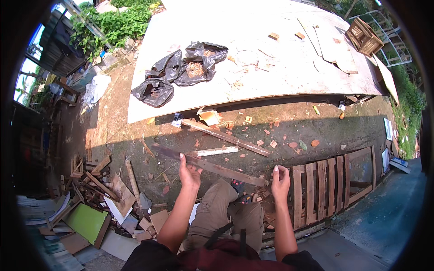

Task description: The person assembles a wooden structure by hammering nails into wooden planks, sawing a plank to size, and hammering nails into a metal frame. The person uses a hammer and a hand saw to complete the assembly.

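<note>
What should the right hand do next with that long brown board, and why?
Perhaps the right hand should take the long brown board by its right end: only the left hand seems to hold it, nearer the other end, and the right hand is close by.

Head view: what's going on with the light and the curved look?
Head view: glare washes out much of the white board; a shadow edge crosses the ground, leaving the dark wood strip in shade; the left hand looks fairly sharp; fisheye distortion bows straight edges toward the picture's rim.
</note>
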### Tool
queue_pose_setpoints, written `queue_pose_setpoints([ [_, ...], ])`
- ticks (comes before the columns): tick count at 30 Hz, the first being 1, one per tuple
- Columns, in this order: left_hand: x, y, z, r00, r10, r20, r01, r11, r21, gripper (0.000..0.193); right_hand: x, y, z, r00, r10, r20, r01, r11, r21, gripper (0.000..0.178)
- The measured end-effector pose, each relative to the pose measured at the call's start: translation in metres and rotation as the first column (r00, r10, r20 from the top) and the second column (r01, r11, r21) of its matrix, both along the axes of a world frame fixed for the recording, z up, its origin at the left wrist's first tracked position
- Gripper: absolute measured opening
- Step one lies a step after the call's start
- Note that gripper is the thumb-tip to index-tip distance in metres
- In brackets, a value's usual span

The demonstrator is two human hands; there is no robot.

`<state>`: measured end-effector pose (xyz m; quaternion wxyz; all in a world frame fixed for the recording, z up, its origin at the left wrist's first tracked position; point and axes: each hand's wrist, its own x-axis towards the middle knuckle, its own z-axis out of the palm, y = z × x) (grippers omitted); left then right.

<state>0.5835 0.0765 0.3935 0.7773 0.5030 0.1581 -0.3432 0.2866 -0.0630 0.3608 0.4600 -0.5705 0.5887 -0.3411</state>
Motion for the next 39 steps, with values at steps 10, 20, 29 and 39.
queue_pose_setpoints([
  [10,0.073,0.054,0.135,0.937,0.299,0.182,-0.267,0.946,-0.184,0.047,0.114,-0.001,0.156,0.770,0.625,-0.125,-0.631,0.776,-0.009,0.027],
  [20,0.191,0.088,0.126,0.911,0.335,0.239,-0.322,0.942,-0.093,0.037,0.411,-0.004,0.134,0.694,0.712,-0.108,-0.706,0.643,-0.297,0.015],
  [29,0.244,0.093,0.150,0.840,-0.013,0.543,-0.097,0.980,0.174,0.053,0.613,-0.066,0.028,0.581,0.701,-0.413,-0.814,0.497,-0.300,0.021],
  [39,0.262,0.070,0.213,0.875,0.177,0.452,-0.125,0.982,-0.142,0.072,0.648,-0.097,-0.015,0.358,0.718,-0.597,-0.915,0.398,-0.070,0.039],
])
